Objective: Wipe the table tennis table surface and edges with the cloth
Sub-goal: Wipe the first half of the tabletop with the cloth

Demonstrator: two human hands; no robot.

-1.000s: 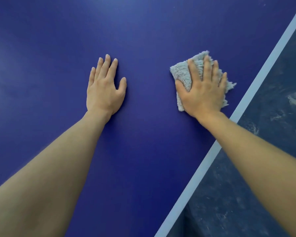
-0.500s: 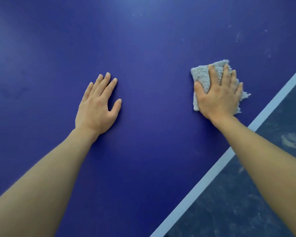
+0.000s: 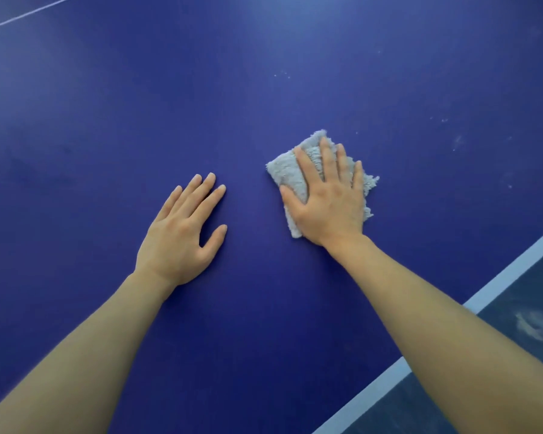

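Cloth's slid inboard, away from the edge stripe

On my feed, compared with half a second back, the right hand (image 3: 329,202) and cloth (image 3: 290,170) sit further from the white edge stripe (image 3: 514,270) and nearer the left hand (image 3: 179,236). Both hands lie flat with fingers straight: the right presses the cloth without gripping it, the left rests on bare blue table (image 3: 264,73). The cloth's a pale grey, fluffy folded pad, frayed on its right side, with dust specks (image 3: 458,142) off to its right.
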